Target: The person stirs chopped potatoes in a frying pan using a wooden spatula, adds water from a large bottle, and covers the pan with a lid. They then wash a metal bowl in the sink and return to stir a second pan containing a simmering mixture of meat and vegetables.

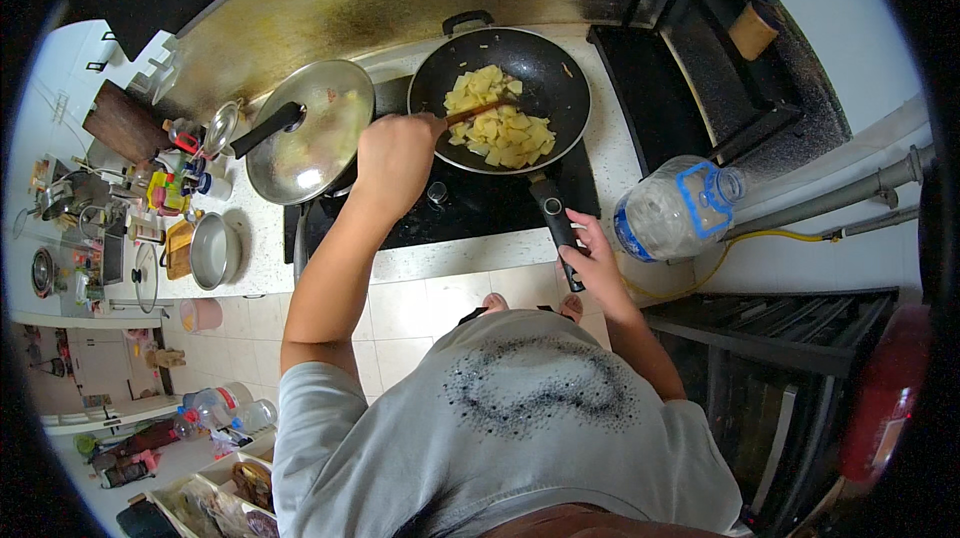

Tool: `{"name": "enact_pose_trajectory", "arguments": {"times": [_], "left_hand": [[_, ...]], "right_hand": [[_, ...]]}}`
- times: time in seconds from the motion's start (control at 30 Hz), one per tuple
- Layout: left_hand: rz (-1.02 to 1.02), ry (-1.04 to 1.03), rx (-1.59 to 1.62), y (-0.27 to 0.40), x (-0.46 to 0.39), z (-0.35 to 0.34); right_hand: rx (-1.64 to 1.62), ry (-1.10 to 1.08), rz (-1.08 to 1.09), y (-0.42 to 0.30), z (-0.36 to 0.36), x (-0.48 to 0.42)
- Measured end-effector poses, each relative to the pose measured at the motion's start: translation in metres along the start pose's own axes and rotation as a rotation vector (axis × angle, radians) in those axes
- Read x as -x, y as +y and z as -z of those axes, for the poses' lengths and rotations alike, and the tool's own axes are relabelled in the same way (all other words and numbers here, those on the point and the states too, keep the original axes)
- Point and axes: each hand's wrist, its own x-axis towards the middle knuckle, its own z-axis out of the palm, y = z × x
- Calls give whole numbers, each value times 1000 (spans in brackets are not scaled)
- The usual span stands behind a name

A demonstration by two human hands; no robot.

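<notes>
My left hand [397, 163] is closed around the handle of a wooden spatula [474, 113], whose far end reaches in among pale yellow slices [517, 139], apparently potato. These lie in two heaps in a black non-stick wok [551, 65]. Below the wok, the fingers and thumb of my right hand [596, 264] are around its black handle [556, 219]. The wok stands on the right side of a black glass cooktop [480, 204]. To its left, a glass lid [307, 151] with a black handle covers another pan, its contents blurred.
A large clear plastic bottle [660, 211] stands right of the cooktop, near a black rack [652, 87]. On the left counter are a metal pot [215, 251], a wooden board [179, 249], a glass lid [145, 279] and several bottles. The covered pan's handle [301, 238] juts towards the counter's front edge.
</notes>
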Motion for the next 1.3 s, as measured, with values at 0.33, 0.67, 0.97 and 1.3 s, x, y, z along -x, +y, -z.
{"name": "enact_pose_trajectory", "arguments": {"times": [0.33, 0.67, 0.97, 1.3], "left_hand": [[69, -283, -49, 6, 12, -23], [-85, -355, -116, -19, 12, 56], [-173, 20, -16, 18, -2, -34], [49, -46, -169, -29, 24, -15]], "right_hand": [[37, -11, 42, 1, -3, 0], [-17, 10, -31, -3, -6, 2], [-7, -16, -21, -1, -3, 0], [-21, 17, 28, 9, -5, -2]]}}
